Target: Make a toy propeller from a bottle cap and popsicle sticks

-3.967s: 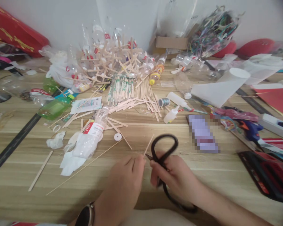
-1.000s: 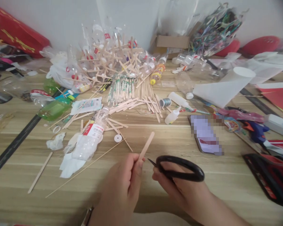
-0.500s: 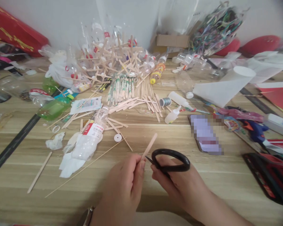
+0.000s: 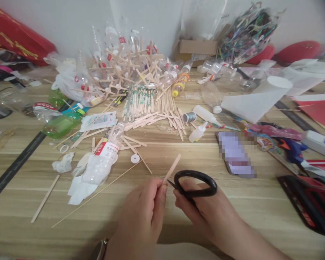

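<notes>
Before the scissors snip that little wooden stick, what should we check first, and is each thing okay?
1. Stick held firmly: ok. The left hand pinches the wooden stick at its lower end.
2. Scissors gripped: ok. The right hand holds the black scissors by the handle loop.
3. Blades lined up on the stick: ok, roughly. The tip sits right by the stick near the left fingertips.
4. Fingers out of the blades' way: cannot tell. The left fingertips are very close to the tip.
5. Blades open enough: cannot tell, they are mostly hidden.
6. Room on the table around the hands: ok. The skewer and the bottle lie off to the left.
</notes>
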A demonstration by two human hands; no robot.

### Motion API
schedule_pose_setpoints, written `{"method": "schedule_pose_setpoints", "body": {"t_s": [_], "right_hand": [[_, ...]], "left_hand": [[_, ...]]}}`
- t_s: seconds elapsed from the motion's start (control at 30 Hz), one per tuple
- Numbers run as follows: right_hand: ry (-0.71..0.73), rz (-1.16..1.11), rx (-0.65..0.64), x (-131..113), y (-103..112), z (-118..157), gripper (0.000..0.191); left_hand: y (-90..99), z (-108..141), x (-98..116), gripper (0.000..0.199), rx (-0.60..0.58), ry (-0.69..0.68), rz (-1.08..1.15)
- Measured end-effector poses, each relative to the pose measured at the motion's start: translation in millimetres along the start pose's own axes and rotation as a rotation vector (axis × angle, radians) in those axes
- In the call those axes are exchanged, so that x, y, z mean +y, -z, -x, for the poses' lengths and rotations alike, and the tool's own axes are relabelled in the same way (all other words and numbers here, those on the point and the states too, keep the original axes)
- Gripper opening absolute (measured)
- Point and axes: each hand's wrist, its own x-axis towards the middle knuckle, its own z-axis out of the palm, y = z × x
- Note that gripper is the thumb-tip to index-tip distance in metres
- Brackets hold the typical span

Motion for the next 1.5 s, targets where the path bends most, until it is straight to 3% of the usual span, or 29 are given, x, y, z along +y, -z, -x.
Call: {"method": "schedule_pose_setpoints", "body": {"t_s": [0.63,0.83,0.93,1.07,1.13,1.2,1.27,1.33,1.4,1.5], "right_hand": [[0.006,0.027,-0.015,-1.5,2.6,-1.3,0.028],[-0.002,0.071,-0.026,-2.0,4.8,-1.0,0.026],[0.019,0.157,-0.059,2.0,1.5,3.3,0.026],[0.111,0.317,-0.002,8.1,-4.5,8.7,0.034],[0.066,0.232,-0.042,7.1,-2.7,6.7,0.029],[-0.074,-0.015,-0.137,3.6,2.3,1.6,0.024],[-0.209,-0.298,-0.233,0.4,7.5,-3.8,0.027],[-0.256,-0.432,-0.299,0.6,9.8,-6.4,0.032],[-0.16,-0.295,-0.258,4.3,8.5,-5.1,0.03],[0.113,0.081,-0.108,10.6,4.1,-0.3,0.029]], "left_hand": [[-1.9,1.9,-2.2,0.016,0.038,-0.09,-0.076],[-2.8,1.7,-3.9,0.021,0.163,-0.285,-0.232],[-4.5,1.1,-4.6,0.023,0.146,-0.343,-0.334],[-9.0,0.1,-5.1,0.025,0.137,-0.389,-0.391],[-10.8,0.5,-4.3,0.024,0.169,-0.404,-0.424],[-11.4,1.5,-3.3,0.023,0.195,-0.424,-0.471],[-10.6,2.2,-3.2,0.025,0.199,-0.452,-0.516],[-8.9,1.9,-4.4,0.027,0.173,-0.471,-0.539],[-7.2,0.8,-6.5,0.028,0.138,-0.461,-0.53],[-6.4,-0.3,-8.5,0.027,0.088,-0.451,-0.509]]}}
